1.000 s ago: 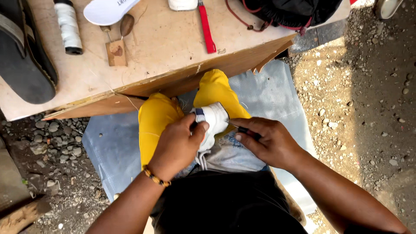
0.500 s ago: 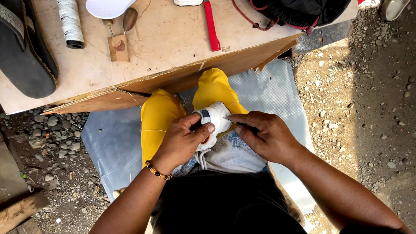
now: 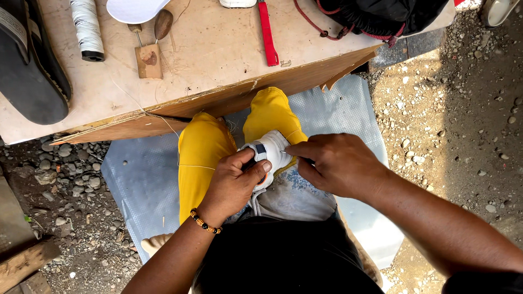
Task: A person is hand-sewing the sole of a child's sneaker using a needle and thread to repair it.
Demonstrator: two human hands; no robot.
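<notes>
The person sits with a small white shoe resting on the lap, between the yellow trouser legs. The left hand is clamped around the shoe, thumb pressed on top. The right hand pinches a thin needle-like tool against the shoe's right side. Farther off, a plywood board holds a thread spool, a red strip and a dark sandal at left.

Shoe: white, small dark patch
Trousers: bright yellow
Bracelet: orange and black beads
Strap: red, at the board's far edge
Thread spool: white
Sandal: black
Mat: pale blue-grey
Board: light tan wood
</notes>
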